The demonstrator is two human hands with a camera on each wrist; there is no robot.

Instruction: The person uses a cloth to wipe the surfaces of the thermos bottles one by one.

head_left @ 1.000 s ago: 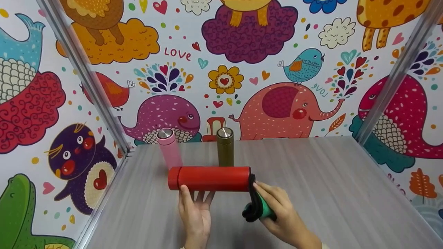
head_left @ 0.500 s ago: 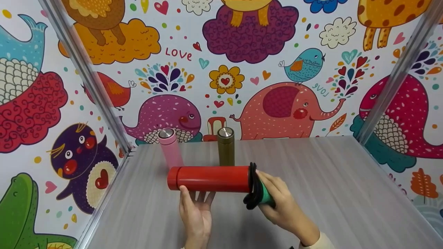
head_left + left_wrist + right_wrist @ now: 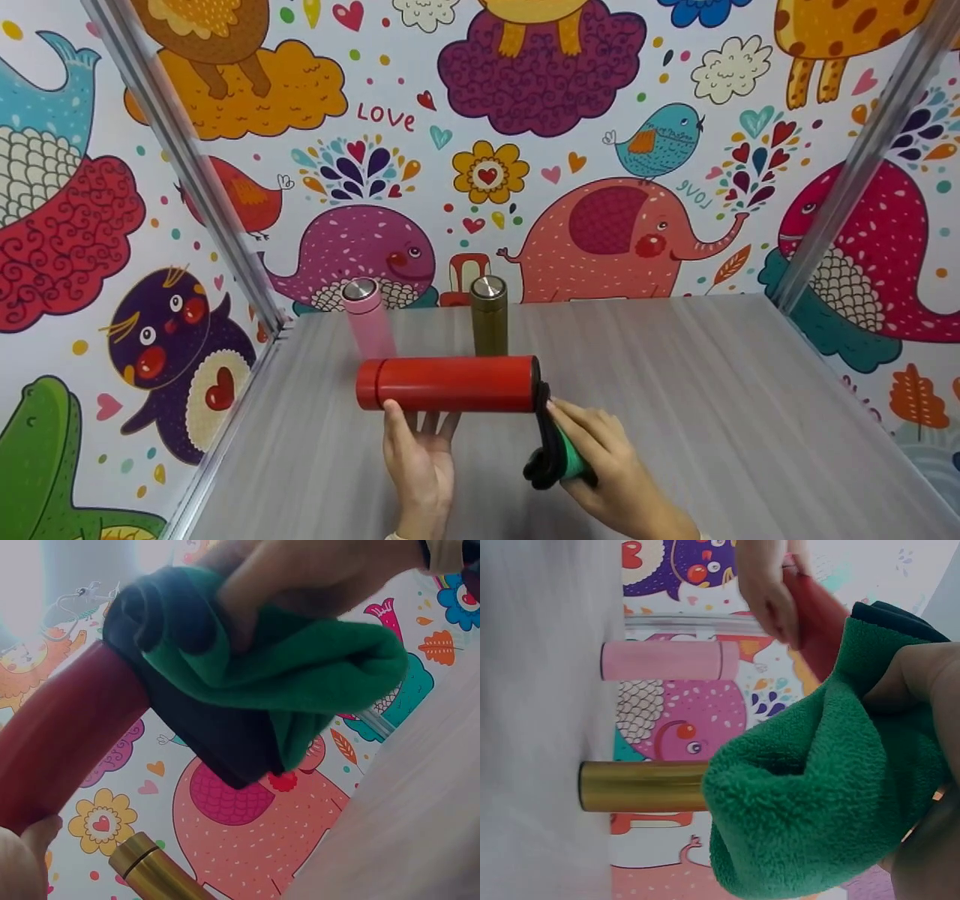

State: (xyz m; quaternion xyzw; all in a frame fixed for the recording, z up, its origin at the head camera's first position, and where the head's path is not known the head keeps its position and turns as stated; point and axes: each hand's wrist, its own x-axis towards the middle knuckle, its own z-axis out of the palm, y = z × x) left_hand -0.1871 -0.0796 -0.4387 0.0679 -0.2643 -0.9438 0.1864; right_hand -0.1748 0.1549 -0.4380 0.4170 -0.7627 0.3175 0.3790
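A red flask [image 3: 448, 384] [image 3: 64, 739] [image 3: 819, 619] is held lying sideways above the grey table [image 3: 712, 390]. My left hand [image 3: 417, 450] grips it from below near its capped left end, thumb in front. My right hand [image 3: 600, 465] holds a folded green and black cloth [image 3: 553, 454] [image 3: 255, 682] [image 3: 817, 795] against the flask's right end. A pink flask [image 3: 367, 319] [image 3: 669, 661] and a gold flask [image 3: 489, 315] [image 3: 150, 870] [image 3: 641, 785] stand upright behind, near the back wall.
Cartoon-animal walls enclose the table on the left, back and right, with metal posts [image 3: 187, 165] at the back corners. The table's right half [image 3: 750, 420] is bare grey wood grain.
The cloth in my right hand slid up over the flask's right end, then back down. The flask shifted slightly left and upward in my left hand.
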